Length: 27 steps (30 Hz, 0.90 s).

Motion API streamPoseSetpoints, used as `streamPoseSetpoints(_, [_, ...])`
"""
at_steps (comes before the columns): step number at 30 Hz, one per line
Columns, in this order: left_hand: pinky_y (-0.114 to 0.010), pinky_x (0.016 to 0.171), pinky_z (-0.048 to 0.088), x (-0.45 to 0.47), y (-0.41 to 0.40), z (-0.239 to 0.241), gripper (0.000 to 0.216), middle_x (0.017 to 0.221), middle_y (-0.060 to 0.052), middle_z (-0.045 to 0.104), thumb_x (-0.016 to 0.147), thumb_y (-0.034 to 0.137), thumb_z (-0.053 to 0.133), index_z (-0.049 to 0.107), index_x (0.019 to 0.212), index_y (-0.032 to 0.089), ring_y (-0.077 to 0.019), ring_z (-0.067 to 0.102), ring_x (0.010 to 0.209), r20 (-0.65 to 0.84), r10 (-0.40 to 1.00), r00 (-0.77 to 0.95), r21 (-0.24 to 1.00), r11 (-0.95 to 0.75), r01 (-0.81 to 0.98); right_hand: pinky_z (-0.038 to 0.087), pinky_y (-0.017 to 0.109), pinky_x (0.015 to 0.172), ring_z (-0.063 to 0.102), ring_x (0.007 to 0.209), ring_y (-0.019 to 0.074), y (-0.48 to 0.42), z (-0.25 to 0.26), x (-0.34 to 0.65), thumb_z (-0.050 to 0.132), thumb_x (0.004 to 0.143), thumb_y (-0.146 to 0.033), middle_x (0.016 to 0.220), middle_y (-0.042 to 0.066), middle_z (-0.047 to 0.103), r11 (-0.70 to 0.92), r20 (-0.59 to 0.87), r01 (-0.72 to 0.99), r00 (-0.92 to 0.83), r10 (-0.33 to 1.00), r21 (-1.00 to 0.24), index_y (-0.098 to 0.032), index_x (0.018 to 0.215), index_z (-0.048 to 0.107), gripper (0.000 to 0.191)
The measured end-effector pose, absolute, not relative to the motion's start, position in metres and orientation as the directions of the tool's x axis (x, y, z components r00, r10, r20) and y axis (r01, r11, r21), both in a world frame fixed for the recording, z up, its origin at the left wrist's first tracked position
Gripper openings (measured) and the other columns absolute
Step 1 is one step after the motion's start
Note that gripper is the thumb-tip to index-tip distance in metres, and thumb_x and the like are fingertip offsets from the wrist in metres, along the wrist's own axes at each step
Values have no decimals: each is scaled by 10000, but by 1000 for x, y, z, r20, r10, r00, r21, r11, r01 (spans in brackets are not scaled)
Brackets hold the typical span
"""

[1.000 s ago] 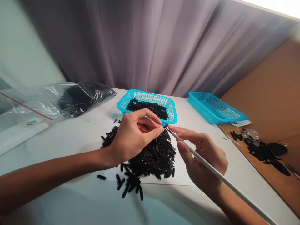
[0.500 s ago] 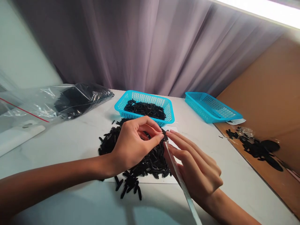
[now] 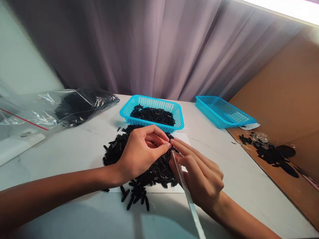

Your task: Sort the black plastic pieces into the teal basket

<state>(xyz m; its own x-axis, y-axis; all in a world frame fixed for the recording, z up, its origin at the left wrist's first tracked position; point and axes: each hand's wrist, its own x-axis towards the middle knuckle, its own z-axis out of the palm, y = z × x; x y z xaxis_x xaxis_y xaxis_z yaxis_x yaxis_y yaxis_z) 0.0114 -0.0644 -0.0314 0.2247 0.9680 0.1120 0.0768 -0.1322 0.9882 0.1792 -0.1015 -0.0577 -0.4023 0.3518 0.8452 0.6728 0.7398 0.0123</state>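
Thumb and fingertips of my left hand (image 3: 139, 154) pinch together above a heap of small black strips (image 3: 160, 171); what lies between them is mostly hidden, though a dark bit shows at the tips. My right hand (image 3: 201, 177) comes in from the right, its fingertips almost meeting the left ones. A long thin white strip (image 3: 188, 196) is gripped in it, slanting down to the bottom edge. Under the heap lies a white sheet (image 3: 183, 139), and several black strips are scattered in front of it.
Behind the heap stands a blue basket (image 3: 181, 121) holding black strips. Another blue basket (image 3: 216, 121) is at the back right. A clear zip bag (image 3: 82, 106) of black material lies left. Black pieces (image 3: 271, 154) rest on brown board at right.
My right hand and the white strip have shifted slightly left, closer to my left fingertips. The dark piece at the fingertips shows less than before. The whole view has moved a little.
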Motion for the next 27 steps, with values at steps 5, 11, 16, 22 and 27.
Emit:
streamPoseSetpoints(5, [-182, 642, 535, 11, -63, -34, 130, 714, 1, 727, 756, 224, 763, 658, 802, 164, -109, 692, 677, 59, 966, 251, 996, -76, 56, 647, 379, 859, 730, 1063, 313, -99, -58, 184, 648, 843, -2, 1047, 216, 769, 733, 817, 676, -465, 340, 80, -142, 811, 598, 153])
streamPoseSetpoints(11, [-188, 602, 508, 8, -63, -30, 150, 680, 7, 716, 742, 232, 779, 655, 800, 170, -101, 666, 619, 54, 972, 229, 994, -74, 80, 661, 343, 788, 781, 878, 238, -88, -48, 199, 671, 829, -41, 960, 87, 798, 666, 877, 746, -309, 367, -16, -212, 829, 601, 185])
streamPoseSetpoints(16, [-191, 602, 512, 8, -62, -32, 159, 675, 14, 706, 750, 242, 782, 656, 819, 175, -105, 662, 632, 58, 972, 227, 995, -76, 70, 664, 332, 679, 772, 738, 215, -88, -46, 200, 749, 770, -76, 959, 67, 792, 684, 878, 682, -129, 461, -259, -222, 734, 572, 232])
streamPoseSetpoints(22, [-186, 607, 528, 8, -62, -31, 171, 722, 0, 728, 752, 263, 790, 664, 826, 173, -112, 681, 665, 76, 973, 217, 993, -94, 75, 667, 370, 712, 769, 838, 242, -98, -46, 192, 749, 754, -19, 913, 84, 795, 745, 863, 592, -156, 480, -308, -214, 761, 599, 246])
streamPoseSetpoints(27, [-185, 607, 548, 9, -63, -27, 146, 707, -4, 729, 746, 241, 786, 671, 801, 169, -117, 695, 648, 110, 969, 220, 988, -130, 79, 678, 353, 658, 775, 837, 241, -96, -49, 193, 743, 770, -46, 926, 79, 803, 778, 870, 575, -217, 444, -253, -221, 780, 616, 216])
